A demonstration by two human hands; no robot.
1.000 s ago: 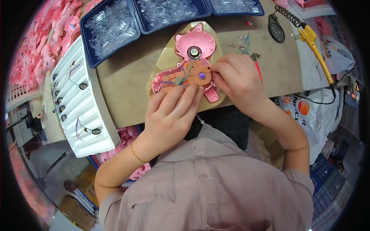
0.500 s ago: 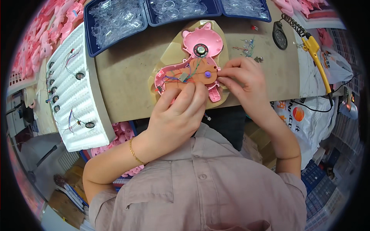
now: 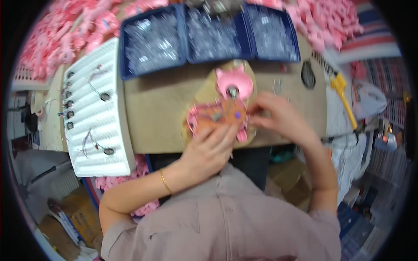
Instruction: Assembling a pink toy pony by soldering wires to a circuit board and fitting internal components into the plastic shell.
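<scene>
On a tan holder point(image 3: 203, 94) lies an opened pink toy shell point(image 3: 244, 83), its round head half at the far end with a speaker point(image 3: 232, 92) in it. An orange-brown piece point(image 3: 227, 114) with a purple knob point(image 3: 237, 115) fills the body half, and wires cross it. My left hand point(image 3: 210, 147) grips the near side of the shell, fingers together over its edge. At the right edge my right hand point(image 3: 276, 115) has thumb and finger brought close in a pinch; blur hides anything between them.
Blue bins point(image 3: 187, 52) of clear plastic parts stand behind the holder. On the left is a white ribbed tray point(image 3: 98, 139) with wired speakers. A yellow soldering iron point(image 3: 345, 100) and a dark oval object point(image 3: 308, 75) lie at the right. Pink parts point(image 3: 322, 21) are heaped beyond.
The whole view has shifted, so the bench sits lower in the picture and more of the bins shows. Both hands stay at the toy shell, with much the same grip.
</scene>
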